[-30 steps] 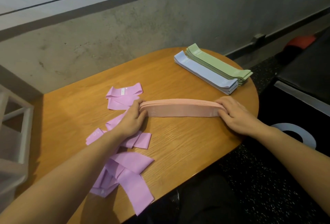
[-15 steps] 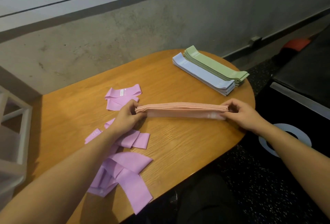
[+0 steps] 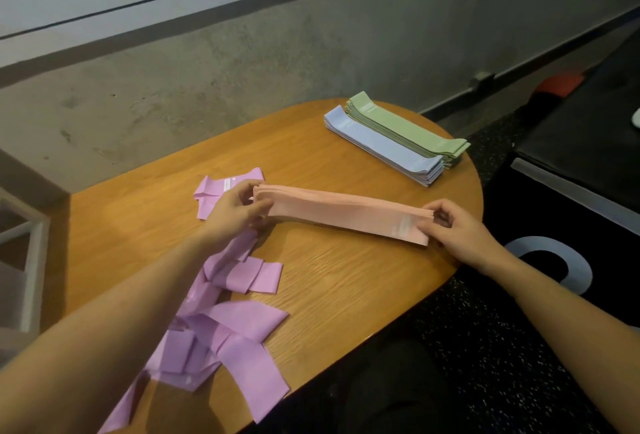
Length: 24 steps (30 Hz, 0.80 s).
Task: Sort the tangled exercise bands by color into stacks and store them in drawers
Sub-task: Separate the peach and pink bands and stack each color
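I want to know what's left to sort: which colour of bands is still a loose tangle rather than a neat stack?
The purple bands: they lie crossed and folded at the table's near left, while the blue stack and green stack lie tidy and the pink stack is held squared.

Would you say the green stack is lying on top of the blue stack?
No, the green stack lies beside the blue stack on the table.

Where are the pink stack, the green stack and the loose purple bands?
pink stack point(image 3: 346, 210), head view, middle of top band.
green stack point(image 3: 408, 127), head view, top face.
purple bands point(image 3: 242, 326), head view, near tangle's middle.
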{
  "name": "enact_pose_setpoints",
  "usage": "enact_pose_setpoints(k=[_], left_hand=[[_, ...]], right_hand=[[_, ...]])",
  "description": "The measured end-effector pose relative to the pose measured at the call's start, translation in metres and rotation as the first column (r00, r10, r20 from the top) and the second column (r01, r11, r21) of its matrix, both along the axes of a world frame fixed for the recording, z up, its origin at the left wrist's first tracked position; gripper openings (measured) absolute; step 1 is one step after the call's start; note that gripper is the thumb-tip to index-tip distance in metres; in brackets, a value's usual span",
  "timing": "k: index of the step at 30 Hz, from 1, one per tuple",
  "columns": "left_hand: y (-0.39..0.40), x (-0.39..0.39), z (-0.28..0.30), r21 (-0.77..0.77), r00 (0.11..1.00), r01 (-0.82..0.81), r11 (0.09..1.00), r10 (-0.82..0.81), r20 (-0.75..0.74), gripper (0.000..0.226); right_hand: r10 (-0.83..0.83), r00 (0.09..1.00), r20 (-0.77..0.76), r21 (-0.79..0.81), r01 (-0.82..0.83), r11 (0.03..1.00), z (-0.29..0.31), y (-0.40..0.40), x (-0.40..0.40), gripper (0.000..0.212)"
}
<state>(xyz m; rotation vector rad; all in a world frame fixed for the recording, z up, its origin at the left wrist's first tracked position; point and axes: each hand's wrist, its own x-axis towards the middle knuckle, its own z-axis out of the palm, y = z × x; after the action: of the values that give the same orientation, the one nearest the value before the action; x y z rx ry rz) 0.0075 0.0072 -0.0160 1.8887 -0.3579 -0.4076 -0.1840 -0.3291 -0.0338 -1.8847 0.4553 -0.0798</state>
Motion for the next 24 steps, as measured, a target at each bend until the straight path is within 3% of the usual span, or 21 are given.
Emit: enact_pose_setpoints(k=[4, 11, 17, 24], left_hand=[[-0.020, 0.032, 0.004, 0.023, 1.000, -0.004, 1.000, 0.003, 0.027, 0.033], [-0.083, 0.090, 0.026, -0.015, 0.984, -0.172, 0.985, 0.173, 0.036, 0.043], [-0.134, 0.139, 0.024, 0.077, 0.974, -0.227, 0.971, 0.228, -0.001, 0.040], [-0.174, 0.160, 0.007, 0.173, 0.964, -0.259, 0.950, 0.266, -0.017, 0.033]], right_hand=[[-0.065, 0.998, -0.019, 0.128, 0.067, 0.990, 0.005, 0.007, 0.002, 0.044], [-0.178, 0.984, -0.012, 0.099, 0.178, 0.979, 0.008, 0.012, 0.033, 0.013], [-0.212, 0.975, -0.069, 0.195, 0.221, 0.956, 0.010, 0.003, 0.069, 0.023], [-0.202, 0.971, -0.131, 0.145, 0.220, 0.965, -0.006, -0.012, 0.089, 0.019]])
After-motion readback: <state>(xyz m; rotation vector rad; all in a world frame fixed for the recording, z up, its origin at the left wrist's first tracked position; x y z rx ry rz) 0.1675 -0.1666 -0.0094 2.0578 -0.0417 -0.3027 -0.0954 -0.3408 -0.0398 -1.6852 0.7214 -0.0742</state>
